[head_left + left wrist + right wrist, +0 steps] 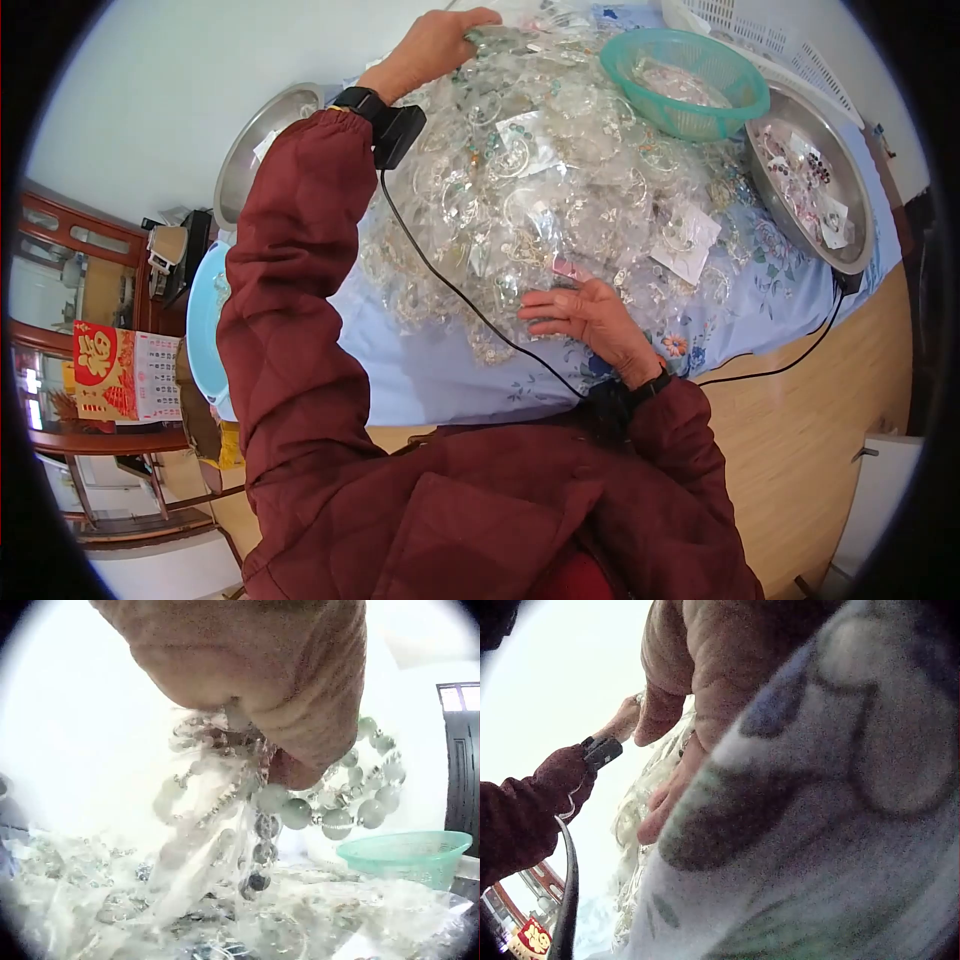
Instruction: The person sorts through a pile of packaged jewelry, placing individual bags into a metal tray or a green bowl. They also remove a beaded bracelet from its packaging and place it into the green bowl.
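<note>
A large heap of beaded bracelets in clear plastic bags (560, 190) covers the cloth-topped table. At its far left side my left hand (432, 48) grips several bagged bracelets. In the left wrist view, pale green and clear bead bracelets (337, 817) hang from the left hand (262, 667) over the heap, with crumpled plastic among them. My right hand (595, 325) rests at the near edge of the heap, its fingers extended and loosely parted, with no item held. The right wrist view shows the right hand's fingers (667, 795) beside the bags, partly hidden by the flowered cloth.
A green plastic basket (690, 120) stands at the far right, and a metal basin (855, 225) with bagged jewellery lies beside it. Another metal basin (240, 165) and a blue tub (207, 330) are at left. Black cables (440, 275) run from the wrists.
</note>
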`<action>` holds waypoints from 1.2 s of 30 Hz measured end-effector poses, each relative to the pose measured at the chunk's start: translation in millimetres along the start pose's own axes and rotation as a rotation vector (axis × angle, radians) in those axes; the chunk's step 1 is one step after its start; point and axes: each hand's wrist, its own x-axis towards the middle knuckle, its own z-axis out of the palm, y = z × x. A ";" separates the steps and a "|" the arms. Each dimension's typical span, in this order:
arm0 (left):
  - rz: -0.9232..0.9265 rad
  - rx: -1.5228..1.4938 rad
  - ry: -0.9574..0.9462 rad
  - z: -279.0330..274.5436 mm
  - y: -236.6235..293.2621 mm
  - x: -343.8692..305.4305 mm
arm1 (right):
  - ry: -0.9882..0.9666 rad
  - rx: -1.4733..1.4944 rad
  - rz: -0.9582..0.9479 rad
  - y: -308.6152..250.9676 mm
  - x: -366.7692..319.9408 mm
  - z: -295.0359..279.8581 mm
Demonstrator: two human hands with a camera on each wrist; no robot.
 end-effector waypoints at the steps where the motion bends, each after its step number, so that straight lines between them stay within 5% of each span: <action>1: 0.063 -0.024 0.025 0.1 6.1 -4.0 | -0.004 0.000 -0.008 0.2 -0.6 0.2; 7: 0.416 0.122 0.298 43.2 41.2 -41.3 | 0.033 -0.024 -0.004 -0.4 1.5 1.3; 12: 0.349 -0.039 0.146 59.7 51.5 -73.1 | 0.014 -0.025 -0.003 3.6 0.4 -1.9; 24: 0.123 -0.121 0.208 72.1 41.8 -147.1 | 0.033 -0.059 -0.040 4.5 -0.1 -0.9; 26: 0.133 -0.091 0.335 78.7 43.2 -163.2 | 0.069 -0.067 -0.032 8.2 -0.6 3.0; 30: 0.224 -0.064 0.438 113.1 100.8 -211.0 | 0.084 -0.089 -0.088 15.3 0.5 -3.7; 33: 0.193 0.001 0.273 137.9 158.1 -249.3 | 0.112 -0.148 -0.172 13.2 2.7 2.5; 36: 0.205 0.038 0.230 159.4 158.7 -261.3 | 0.150 -0.198 -0.190 18.9 3.8 -3.5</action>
